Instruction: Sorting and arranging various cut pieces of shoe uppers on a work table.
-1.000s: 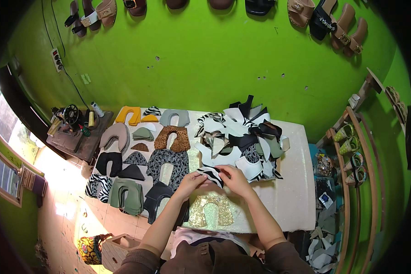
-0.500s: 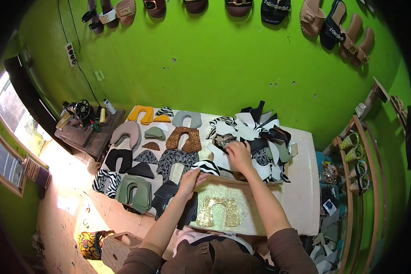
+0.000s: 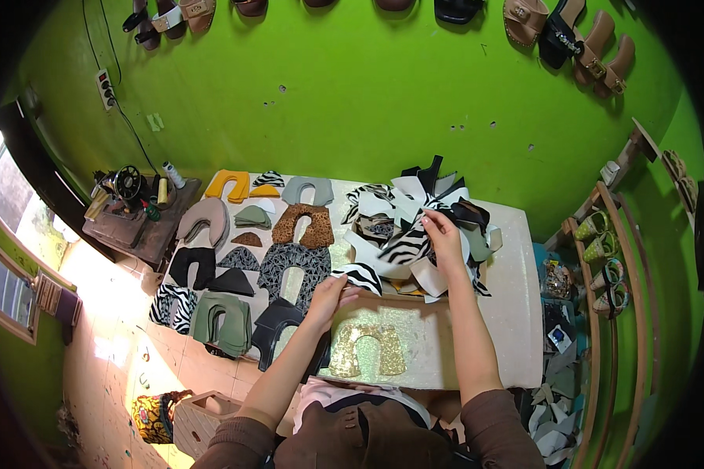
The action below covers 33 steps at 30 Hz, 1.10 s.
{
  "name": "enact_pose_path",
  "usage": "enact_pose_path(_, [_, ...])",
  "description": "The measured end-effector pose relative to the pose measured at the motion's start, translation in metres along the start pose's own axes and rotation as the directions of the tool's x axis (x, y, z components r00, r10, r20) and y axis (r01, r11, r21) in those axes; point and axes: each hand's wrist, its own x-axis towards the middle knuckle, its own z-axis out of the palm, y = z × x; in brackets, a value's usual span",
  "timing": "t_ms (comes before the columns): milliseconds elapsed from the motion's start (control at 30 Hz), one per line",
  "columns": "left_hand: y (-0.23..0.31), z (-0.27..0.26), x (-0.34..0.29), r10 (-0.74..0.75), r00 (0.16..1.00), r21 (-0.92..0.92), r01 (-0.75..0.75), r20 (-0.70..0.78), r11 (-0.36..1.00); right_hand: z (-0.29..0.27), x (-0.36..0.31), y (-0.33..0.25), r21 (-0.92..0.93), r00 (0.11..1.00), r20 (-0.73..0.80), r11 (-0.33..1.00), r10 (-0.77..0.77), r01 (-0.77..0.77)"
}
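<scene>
Left of the scrap heap [image 3: 409, 206], I see stacked cutouts [image 3: 241, 258]. By the heap's near-left corner, I have the left hand [image 3: 331, 302] pinching a small zebra-striped piece [image 3: 359, 277]; over the heap, a larger zebra-striped piece [image 3: 406, 248] hangs gripped in the right hand [image 3: 444, 237].

We record the site as a small footwear workshop: stacks of U-shaped pieces [image 3: 207, 324] run from the far left corner of the table [image 3: 517, 328] down its left edge, and a heap of mixed cut pieces [image 3: 471, 217] spreads inward from its far edge. Beyond the left edge we note a sewing machine [image 3: 127, 184] with thread spools [image 3: 174, 175] beside it. We also log sandals [image 3: 524, 22] mounted on the green wall [image 3: 368, 109] above the far edge, more footwear [image 3: 598, 245] past the right edge, and offcuts [image 3: 554, 426] beyond the near right corner.
</scene>
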Motion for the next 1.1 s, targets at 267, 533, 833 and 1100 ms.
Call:
enact_pose_path(267, [-0.008, 0.011, 0.0, -0.097, 0.993, 0.066, 0.092, 0.068, 0.994, 0.022, -0.019, 0.003, -0.288, 0.859, 0.421, 0.941, 0.291, -0.178])
enact_pose_path(533, [-0.024, 0.018, -0.004, -0.105, 0.984, 0.103, 0.091, 0.145, 0.991, 0.046, -0.036, 0.035, -0.412, 0.797, 0.562, 0.91, 0.221, 0.039])
enact_pose_path(833, [-0.03, 0.017, -0.01, -0.047, 0.999, -0.031, 0.046, -0.012, 0.998, 0.045, -0.057, 0.018, -0.442, 0.872, 0.482, 0.883, 0.088, 0.155])
enact_pose_path(1100, [-0.037, 0.019, -0.008, -0.046, 0.999, 0.041, 0.045, 0.014, 0.998, 0.033, -0.073, 0.03, -0.554, 0.87, 0.464, 0.711, -0.168, 0.433])
